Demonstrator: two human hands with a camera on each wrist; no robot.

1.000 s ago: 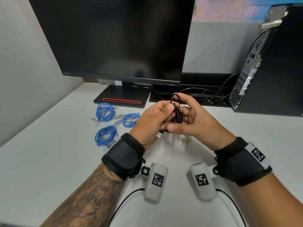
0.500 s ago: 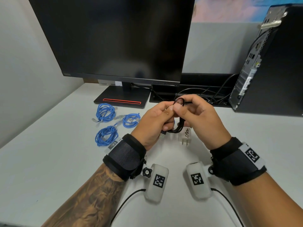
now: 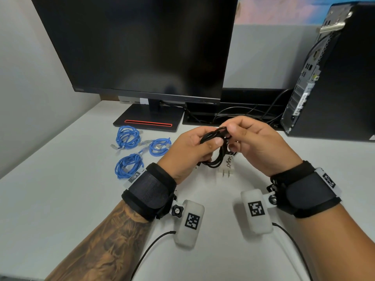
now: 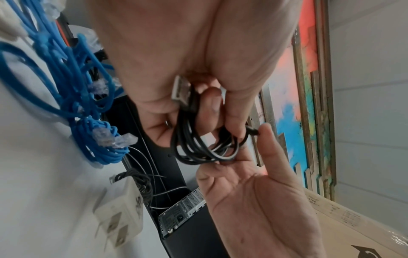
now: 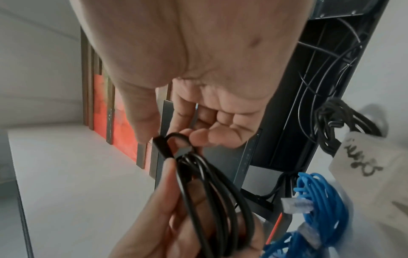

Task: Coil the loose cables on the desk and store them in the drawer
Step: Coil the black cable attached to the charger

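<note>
**Black cable coil held between both hands above the counter**

Much of the black cable (image 3: 215, 157) was hidden: in the head view the fingers of both hands covered its upper loops, and only the lower arc hung clear below them. The left hand (image 3: 188, 153) gripped the bundle with fingers curled round it, the thumb pressed over the top strands; the left wrist view showed a silver USB plug (image 4: 181, 89) tucked against that palm. The right hand (image 3: 257, 142) pinched the small end loop of the cable between thumb and fingertips, as the right wrist view showed, though motion blur softened the detail there.

A white wall adapter (image 3: 226, 169) lay on the counter (image 3: 60, 199) directly under the coil, partly screened by it; handwriting on it could not be read. Three blue cables (image 3: 129, 167) lay bundled on the counter to the left, near the monitor (image 3: 142, 47) stand, the nearest one partly cut off by the left wrist strap. A computer tower (image 3: 334, 78) stood at the right, cropped by the frame edge. Thin dark cords ran through a recessed tray (image 3: 233, 114) behind the hands. No drawer was in view.
</note>
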